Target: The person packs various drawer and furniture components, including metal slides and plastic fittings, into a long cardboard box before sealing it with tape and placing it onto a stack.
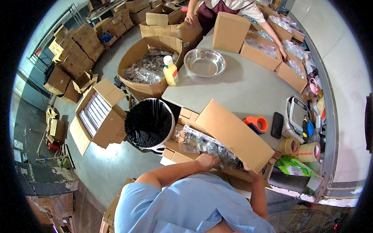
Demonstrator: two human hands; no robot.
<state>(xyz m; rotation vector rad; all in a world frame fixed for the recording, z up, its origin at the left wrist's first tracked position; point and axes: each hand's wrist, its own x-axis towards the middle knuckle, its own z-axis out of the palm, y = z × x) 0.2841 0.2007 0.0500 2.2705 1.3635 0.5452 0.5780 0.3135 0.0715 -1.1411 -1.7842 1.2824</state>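
An open cardboard box [176, 146] sits at the table's near edge, right in front of me. Inside lie clear plastic packs [211, 147] with dark pieces among them, beside a white strip with holes. My left hand [208, 160] reaches into the box from the near side, its fingers curled down at the packs; whatever it grips is hidden. A broad brown cardboard panel [235, 134] slants over the right part of the box. My right hand [251, 171] is closed on that panel's near edge, thumb up, with most of its fingers out of sight.
A steel bowl [204, 62] and a yellow bottle [170, 70] stand on the grey table [241, 85]. Orange tape [256, 124], a phone [277, 125] and a scale [298, 112] lie rightward. Left is a black-lined bin [149, 124]. A co-worker's hand [283, 53] touches boxes across the table.
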